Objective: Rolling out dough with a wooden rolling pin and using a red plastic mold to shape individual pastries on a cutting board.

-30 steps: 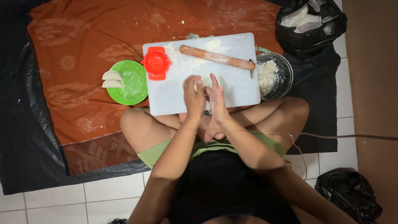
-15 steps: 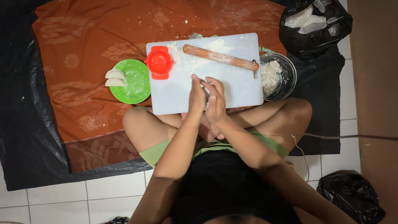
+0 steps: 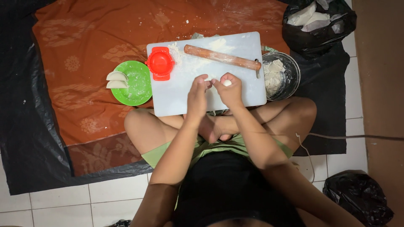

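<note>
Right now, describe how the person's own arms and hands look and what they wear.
Both arms are bare from shoulder to wrist: no sleeves, gloves, watch or bracelets visible. The left hand and right hand are bare too. The person wears a black sleeveless top and green shorts.
</note>
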